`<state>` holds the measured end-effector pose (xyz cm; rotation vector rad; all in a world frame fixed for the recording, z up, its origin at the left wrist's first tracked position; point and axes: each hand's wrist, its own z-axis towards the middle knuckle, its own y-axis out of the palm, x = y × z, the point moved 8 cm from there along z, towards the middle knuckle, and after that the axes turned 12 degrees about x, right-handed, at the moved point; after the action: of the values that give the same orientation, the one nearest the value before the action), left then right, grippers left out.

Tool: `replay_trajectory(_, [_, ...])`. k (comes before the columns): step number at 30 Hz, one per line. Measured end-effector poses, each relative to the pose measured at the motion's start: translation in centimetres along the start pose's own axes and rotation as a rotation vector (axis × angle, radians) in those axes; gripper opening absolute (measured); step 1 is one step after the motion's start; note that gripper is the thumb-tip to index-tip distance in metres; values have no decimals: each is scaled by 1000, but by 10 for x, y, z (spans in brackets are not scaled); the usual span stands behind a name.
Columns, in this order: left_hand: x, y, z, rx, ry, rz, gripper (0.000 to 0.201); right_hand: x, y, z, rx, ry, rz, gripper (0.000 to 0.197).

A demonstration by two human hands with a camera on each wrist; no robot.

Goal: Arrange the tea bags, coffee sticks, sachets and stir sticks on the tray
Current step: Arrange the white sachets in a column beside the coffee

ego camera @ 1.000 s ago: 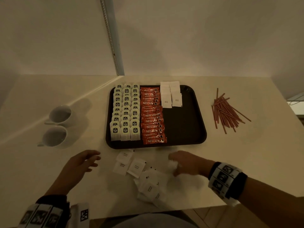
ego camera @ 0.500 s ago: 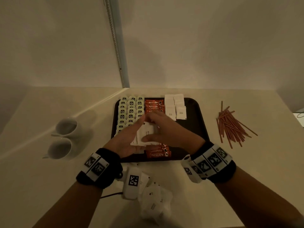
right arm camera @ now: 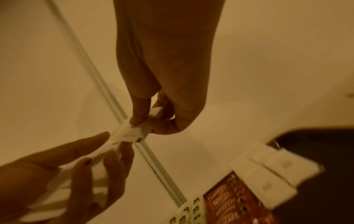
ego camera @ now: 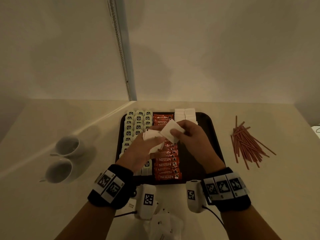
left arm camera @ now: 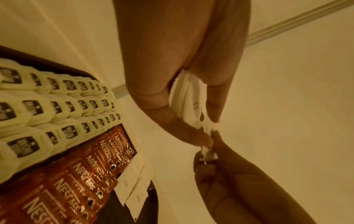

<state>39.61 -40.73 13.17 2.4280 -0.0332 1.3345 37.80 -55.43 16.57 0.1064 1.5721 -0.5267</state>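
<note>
Above the dark tray (ego camera: pixel 213 135), my left hand (ego camera: pixel 143 149) grips a small stack of white sachets (ego camera: pixel 152 137), seen edge-on as the stack of sachets (left arm camera: pixel 188 98). My right hand (ego camera: pixel 188 135) pinches one white sachet (ego camera: pixel 170 132) next to that stack; the sachet (right arm camera: pixel 134 133) shows between its thumb and fingers. On the tray lie rows of tea bags (ego camera: pixel 133 125) at the left, red coffee sticks (ego camera: pixel 166 165) in the middle and placed sachets (ego camera: pixel 185 113) at the back. Stir sticks (ego camera: pixel 247 144) lie in a heap on the table right of the tray.
Two white cups (ego camera: pixel 64 156) stand on the table left of the tray. More loose sachets (ego camera: pixel 164 224) lie near the table's front edge below my wrists. A wall rises just behind the tray.
Both hands left the loose sachets at the table's front and rose over the tray with sachets. The right hand now draws one sachet away from the left hand's stack.
</note>
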Motion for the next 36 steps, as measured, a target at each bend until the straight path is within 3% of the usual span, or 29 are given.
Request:
replay_trajectory(3, [13,-6,5,118,173,105,31,11,7,-4,-62,224,312,22])
replay_trajectory(8, [39,-8,5,282,387,183,25,22,21,-9,-123,395,515,21])
replay_trajectory(17, [59,-3,4,281,555,408,20,35,30,-9,-97,445,543,26])
replay_trajectory(20, [48,-7,11,288,490,394,19,45,27,-8,-77,430,499,14])
replay_trajectory(22, [37,-13,15,294,373,346,18,57,18,-3,-45,419,449,13])
replay_trajectory(25, [19,-21,18,244,108,45,20,90,-13,16,111,410,304,18])
replay_trajectory(27, [13,-25,17,232,6,-120,28,120,-40,33,239,396,61,23])
replay_trajectory(30, [9,-35,18,267,-25,-205,31,159,-65,49,317,401,-276,25])
replay_trajectory(36, [7,-46,21,311,10,-18,34,182,-47,60,198,483,-373,19])
